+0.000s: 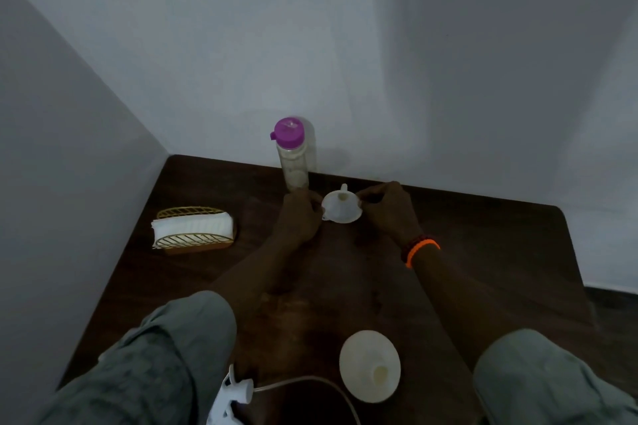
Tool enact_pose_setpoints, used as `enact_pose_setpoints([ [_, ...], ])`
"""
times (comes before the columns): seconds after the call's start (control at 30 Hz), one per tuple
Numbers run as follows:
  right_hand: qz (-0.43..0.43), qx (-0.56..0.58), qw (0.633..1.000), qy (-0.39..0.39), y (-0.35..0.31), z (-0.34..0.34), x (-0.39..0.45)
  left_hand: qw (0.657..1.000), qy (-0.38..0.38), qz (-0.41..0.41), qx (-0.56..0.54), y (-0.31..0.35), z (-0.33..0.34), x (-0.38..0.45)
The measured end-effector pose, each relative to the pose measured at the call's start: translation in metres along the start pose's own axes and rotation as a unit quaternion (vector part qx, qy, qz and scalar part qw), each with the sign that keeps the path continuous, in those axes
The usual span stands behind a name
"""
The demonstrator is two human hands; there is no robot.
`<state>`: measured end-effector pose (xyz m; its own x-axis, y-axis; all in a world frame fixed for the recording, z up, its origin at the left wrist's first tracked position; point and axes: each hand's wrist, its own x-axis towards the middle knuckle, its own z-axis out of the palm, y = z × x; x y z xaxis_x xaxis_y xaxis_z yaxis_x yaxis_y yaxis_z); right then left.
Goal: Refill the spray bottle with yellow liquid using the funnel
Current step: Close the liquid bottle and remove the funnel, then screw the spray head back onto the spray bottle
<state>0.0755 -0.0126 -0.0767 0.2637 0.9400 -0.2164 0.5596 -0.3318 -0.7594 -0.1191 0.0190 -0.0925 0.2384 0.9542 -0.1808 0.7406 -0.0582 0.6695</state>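
Both hands are on the funnel (341,206), far side of the table (483,252), close to the wall (345,45); left hand (299,214) pinches the left edge of the rim, right hand (388,209) pinches the right edge; fingertips of both closed on the rim, so grasping, not released. Funnel is white, mouth facing the camera, small tab sticking up at its far edge; can't tell if it's resting on the table or lifted just off it.

Spray bottle (370,366) stands at the near edge of the table, between the forearms, well apart from the funnel; seen from above, cap off, neck open, pale yellowish inside. Sprayer head (233,392) lies just left of it by the left sleeve (165,355), white, with its tube (310,381) curving across in front of the bottle; neither hand touches either.

Tall clear bottle (293,159) with a purple cap (288,133) stands upright against the wall, just behind the left hand; contents look pale, colour hard to call in this dim light. Napkin holder (193,228), gold wire with white napkins, sits on the left part of the table, apart from everything else. Orange band (421,250) on the right wrist; grey-green sleeves on both arms.
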Motion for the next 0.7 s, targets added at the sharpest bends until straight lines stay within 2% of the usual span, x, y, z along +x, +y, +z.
enact_pose_setpoints([
  [0.23,0.026,-0.009,1.0,-0.013,0.007,-0.007,-0.003,1.0,0.002,-0.01,0.0,-0.005,-0.006,-0.007],
  [0.37,0.058,0.04,0.997,0.027,0.014,-0.027,-0.033,0.998,-0.002,-0.057,-0.02,-0.017,-0.017,-0.038],
  [0.6,0.163,0.113,0.98,0.029,0.033,-0.058,-0.161,0.988,0.04,-0.137,-0.052,-0.072,-0.048,-0.185],
  [0.7,0.232,0.132,0.964,0.009,0.05,-0.059,-0.21,0.979,0.019,-0.191,-0.069,-0.092,-0.054,-0.246],
])
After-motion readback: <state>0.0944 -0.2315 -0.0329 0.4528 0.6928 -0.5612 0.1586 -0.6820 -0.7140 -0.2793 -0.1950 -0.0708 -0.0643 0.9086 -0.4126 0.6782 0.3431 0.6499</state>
